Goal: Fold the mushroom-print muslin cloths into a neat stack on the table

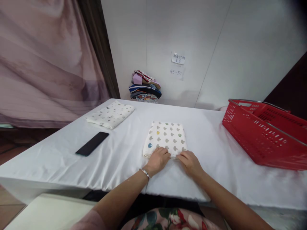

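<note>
A folded white cloth printed with grey mushrooms, a few of them coloured, lies flat on the white-covered table. My left hand is closed at its near edge, fingers curled over the fabric. Just to the right, my right hand pinches the near right part of the same edge. The fingertips of both hands are partly hidden against the cloth. A second folded white cloth, with small dark prints, lies at the far left of the table.
A black phone lies left of my hands. The red plastic basket stands on the right side. Behind the table's far edge is a stack of folded fabrics against the wall. A pink curtain hangs at left.
</note>
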The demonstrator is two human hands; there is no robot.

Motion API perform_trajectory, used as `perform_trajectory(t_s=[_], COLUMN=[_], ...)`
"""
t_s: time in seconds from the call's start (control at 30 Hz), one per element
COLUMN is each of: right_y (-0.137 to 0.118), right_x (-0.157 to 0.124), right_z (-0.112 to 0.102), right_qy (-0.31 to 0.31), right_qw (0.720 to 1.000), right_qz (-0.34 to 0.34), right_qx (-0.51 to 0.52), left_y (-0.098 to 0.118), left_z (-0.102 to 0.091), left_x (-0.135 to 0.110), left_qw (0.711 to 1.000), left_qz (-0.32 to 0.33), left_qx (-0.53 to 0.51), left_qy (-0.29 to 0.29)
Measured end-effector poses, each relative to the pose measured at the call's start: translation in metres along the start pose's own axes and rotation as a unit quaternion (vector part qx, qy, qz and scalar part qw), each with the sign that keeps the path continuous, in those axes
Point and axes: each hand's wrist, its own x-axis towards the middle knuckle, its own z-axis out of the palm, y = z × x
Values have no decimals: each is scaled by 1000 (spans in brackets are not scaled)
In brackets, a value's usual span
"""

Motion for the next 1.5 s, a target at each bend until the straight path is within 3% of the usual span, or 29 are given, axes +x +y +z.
perform_trajectory(t_s=[0.23, 0.47, 0.6, 0.7, 0.8, 0.87, 0.93, 1.03, 1.17, 1.37, 1.5], right_y=[-1, -5, -8, -10, -14, -17, -19, -21, -23, -16, 14], right_x=[2, 5, 22, 48, 71, 76, 72, 61, 52, 67, 104], right_z=[3, -4, -19, -23, -11, 5, 22, 40, 41, 22, 17], right_qy=[-2, -23, -52, -25, -8, -42, -86, -105, -100, -193, -165], right_qw=[1000, 998, 988, 983, 988, 993, 994, 994, 994, 972, 972], right_qz=[-3, 36, 89, 89, 61, 45, 41, 38, 41, 80, 142], right_qx=[3, 42, 116, 157, 144, 97, 48, 16, 24, 107, 89], left_y=[-8, -23, -21, -19, -17, -18, -22, -36, -63, -75, -71], left_z=[-15, -11, -6, -5, -5, -8, -14, -24, -22, -3, -7], left_x=[8, 7, 2, 1, 0, 1, 4, 12, 15, 3, 4], left_qw=[999, 996, 995, 996, 995, 993, 989, 983, 984, 968, 961], left_qz=[-5, -86, -81, -79, -86, -105, -135, -171, -166, -245, -264], left_qx=[-46, -28, -36, -41, -40, -47, -62, -58, 7, -27, -33], left_qy=[9, 18, 33, 32, 30, 22, 10, 27, 69, -47, -73])
